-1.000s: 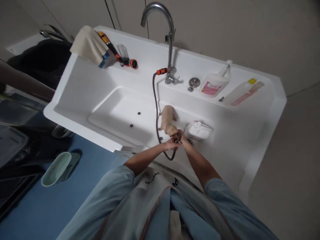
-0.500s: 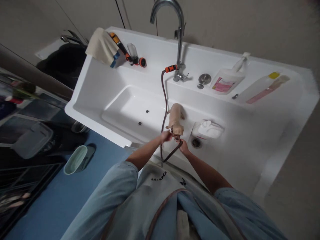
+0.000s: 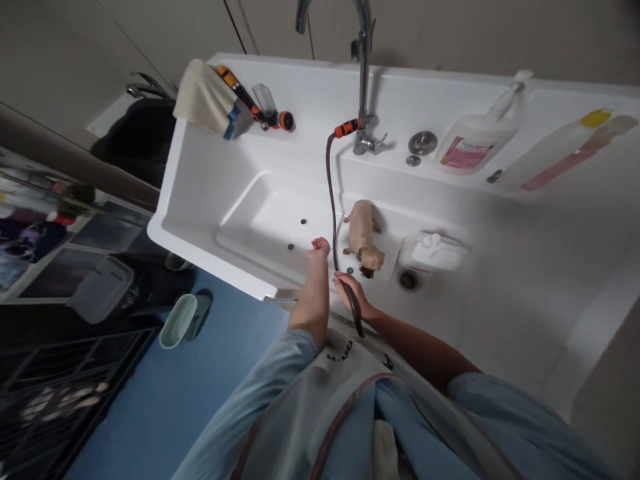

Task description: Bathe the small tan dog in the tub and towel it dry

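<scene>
A small tan puppy [image 3: 362,227] with a dark muzzle stands in the white tub [image 3: 260,267], its head lowered toward me. My right hand [image 3: 349,288] is closed around the brown hose [image 3: 331,193] just in front of the puppy, and the hose end bends down toward my apron. Left of the hose, my left hand [image 3: 320,247] hangs over the tub floor with its fingers curled in, and nothing shows in it. Neither hand touches the puppy. An orange-and-black connector [image 3: 347,128] joins the hose to the chrome faucet [image 3: 364,87].
A white jug [image 3: 433,252] lies beside the drain [image 3: 408,280]. On the back ledge are a pump bottle [image 3: 475,143], a yellow-capped bottle [image 3: 560,150], a metal strainer [image 3: 423,143], a spray nozzle [image 3: 280,121] and a cloth [image 3: 204,97]. A green basin [image 3: 179,321] stands on the blue floor.
Both hands have come away from the puppy's head. My left hand has moved left and up over the tub floor; my right hand has drawn back left with the hose. The view has shifted slightly.
</scene>
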{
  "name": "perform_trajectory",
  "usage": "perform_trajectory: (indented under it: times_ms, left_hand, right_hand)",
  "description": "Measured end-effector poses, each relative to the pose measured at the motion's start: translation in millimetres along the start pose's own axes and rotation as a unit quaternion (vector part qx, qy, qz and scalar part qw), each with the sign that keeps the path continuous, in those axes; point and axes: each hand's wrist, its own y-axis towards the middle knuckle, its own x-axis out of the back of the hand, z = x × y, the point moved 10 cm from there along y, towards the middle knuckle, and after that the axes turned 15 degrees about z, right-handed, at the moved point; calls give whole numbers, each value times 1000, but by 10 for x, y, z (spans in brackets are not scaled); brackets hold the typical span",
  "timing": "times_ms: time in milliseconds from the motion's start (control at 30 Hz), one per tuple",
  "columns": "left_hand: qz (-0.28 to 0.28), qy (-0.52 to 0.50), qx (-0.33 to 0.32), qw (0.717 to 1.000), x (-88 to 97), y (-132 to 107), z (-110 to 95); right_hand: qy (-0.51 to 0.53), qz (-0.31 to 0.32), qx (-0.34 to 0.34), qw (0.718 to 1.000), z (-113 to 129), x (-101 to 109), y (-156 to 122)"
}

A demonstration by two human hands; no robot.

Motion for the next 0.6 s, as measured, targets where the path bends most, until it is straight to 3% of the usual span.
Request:
perform_trajectory:
  times_ms: [67, 167, 400, 600]
  left_hand:
    - [-48, 15, -10, 999, 24, -6, -94]
    - [-91, -10, -53, 994, -10, -26, -271]
    - [-79, -63, -97, 990, -178, -20, -358]
    - [-55, -238, -138, 960, -261, 112, -223]
  right_hand:
    - [12, 8, -70, 997, -123, -14, 72]
    - [27, 36, -83, 995, -46, -118, 184]
    - [18, 84, -103, 991, 257, -221, 309]
    - [-41, 38, -125, 991, 279, -43, 279]
